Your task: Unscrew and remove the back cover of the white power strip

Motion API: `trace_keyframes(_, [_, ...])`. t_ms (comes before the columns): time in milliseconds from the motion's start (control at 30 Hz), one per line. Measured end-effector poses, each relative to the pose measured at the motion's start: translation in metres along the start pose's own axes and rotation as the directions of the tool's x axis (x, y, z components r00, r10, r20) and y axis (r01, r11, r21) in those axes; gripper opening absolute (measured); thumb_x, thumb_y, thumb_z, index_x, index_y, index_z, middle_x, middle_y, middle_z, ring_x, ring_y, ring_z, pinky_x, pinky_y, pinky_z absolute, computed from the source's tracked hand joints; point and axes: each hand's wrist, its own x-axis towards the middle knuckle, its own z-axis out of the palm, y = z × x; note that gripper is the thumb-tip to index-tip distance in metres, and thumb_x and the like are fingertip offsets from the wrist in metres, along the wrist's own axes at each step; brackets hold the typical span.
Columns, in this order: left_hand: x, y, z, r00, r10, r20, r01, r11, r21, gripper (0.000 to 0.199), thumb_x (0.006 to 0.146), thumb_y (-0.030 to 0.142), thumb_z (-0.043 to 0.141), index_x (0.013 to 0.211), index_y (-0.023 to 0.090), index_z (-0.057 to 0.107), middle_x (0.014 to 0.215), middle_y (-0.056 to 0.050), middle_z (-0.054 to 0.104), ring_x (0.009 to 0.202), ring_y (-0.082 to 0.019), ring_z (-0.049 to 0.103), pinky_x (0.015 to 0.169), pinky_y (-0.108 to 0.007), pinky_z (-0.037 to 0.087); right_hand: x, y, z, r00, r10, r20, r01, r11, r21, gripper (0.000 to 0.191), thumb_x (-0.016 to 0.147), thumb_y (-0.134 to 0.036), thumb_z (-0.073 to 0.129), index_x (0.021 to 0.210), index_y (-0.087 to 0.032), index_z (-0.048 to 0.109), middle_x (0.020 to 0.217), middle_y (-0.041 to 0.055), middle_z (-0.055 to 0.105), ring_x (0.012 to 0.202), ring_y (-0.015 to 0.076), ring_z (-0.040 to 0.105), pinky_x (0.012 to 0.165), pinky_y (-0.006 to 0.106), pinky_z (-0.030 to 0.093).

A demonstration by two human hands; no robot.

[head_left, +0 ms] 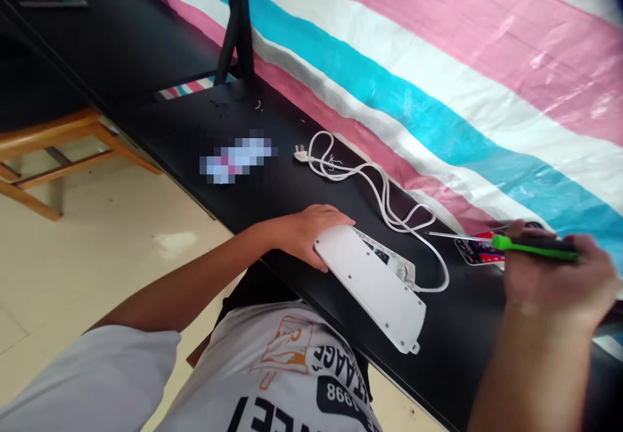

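A white power strip casing (370, 283) lies on the black table, its panel shifted aside so that the inside shows along the far edge. My left hand (314, 234) is wrapped round its left end. A white cable (384, 189) runs from the casing in loops to a plug (302, 154) farther back. Over the right side of the table, my right hand (559, 276) grips a green and black screwdriver (530, 247), whose thin shaft points left. Behind that hand, a phone (474, 248) with a lit red screen is partly covered.
Striped plastic sheeting (389, 95) hangs along the table's far edge. A black metal post (239, 23) rises at the back. A blurred pale item (238, 158) and small white scraps lie on the table (263, 205). A wooden stool (53, 140) stands at left.
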Motion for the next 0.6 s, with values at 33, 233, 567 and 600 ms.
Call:
trace_keyframes(33, [0.004, 0.002, 0.0, 1.0, 0.018, 0.017, -0.019, 0.999, 0.044, 0.104, 0.064, 0.042, 0.096, 0.154, 0.025, 0.046, 0.153, -0.012, 0.054, 0.146, -0.039, 0.041, 0.125, -0.052, 0.027, 0.004, 0.012, -0.026, 0.995, 0.022, -0.098, -0.02, 1.0, 0.016, 0.018, 0.087, -0.021, 0.048, 0.069, -0.025, 0.048, 0.082, 0.0044, 0.044, 0.077, 0.0189, 0.06, 0.07, 0.038, 0.061])
trace_keyframes(233, [0.032, 0.017, -0.004, 0.976, 0.128, 0.174, -0.169, 0.955, 0.243, 0.092, 0.061, 0.039, 0.096, 0.141, 0.02, 0.055, 0.141, -0.014, 0.059, 0.135, -0.038, 0.051, 0.121, -0.051, 0.033, -0.016, 0.08, -0.103, 0.926, 0.157, -0.343, -0.188, 0.981, -0.058, 0.02, 0.091, -0.029, 0.054, 0.074, -0.023, 0.044, 0.076, 0.0008, 0.047, 0.064, 0.0166, 0.056, 0.07, 0.042, 0.064])
trace_keyframes(567, [0.039, 0.027, -0.01, 0.972, 0.059, 0.229, -0.109, 0.972, 0.21, 0.095, 0.062, 0.025, 0.09, 0.147, 0.019, 0.048, 0.147, -0.014, 0.051, 0.137, -0.034, 0.05, 0.119, -0.045, 0.043, -0.051, 0.117, -0.08, 0.987, 0.107, -0.12, -0.145, 0.916, -0.373, 0.039, 0.068, -0.034, 0.085, 0.099, -0.018, 0.068, 0.098, 0.0055, 0.073, 0.097, 0.0224, 0.07, 0.099, 0.049, 0.058])
trace_keyframes(600, [0.039, 0.028, -0.01, 0.973, 0.052, 0.225, -0.099, 0.974, 0.204, 0.096, 0.062, 0.025, 0.09, 0.148, 0.019, 0.048, 0.147, -0.014, 0.051, 0.138, -0.034, 0.05, 0.12, -0.046, 0.043, -0.052, 0.118, -0.079, 0.991, 0.09, -0.095, -0.121, 0.903, -0.413, 0.04, 0.066, -0.032, 0.086, 0.099, -0.018, 0.069, 0.099, 0.0062, 0.073, 0.1, 0.0231, 0.07, 0.105, 0.051, 0.054])
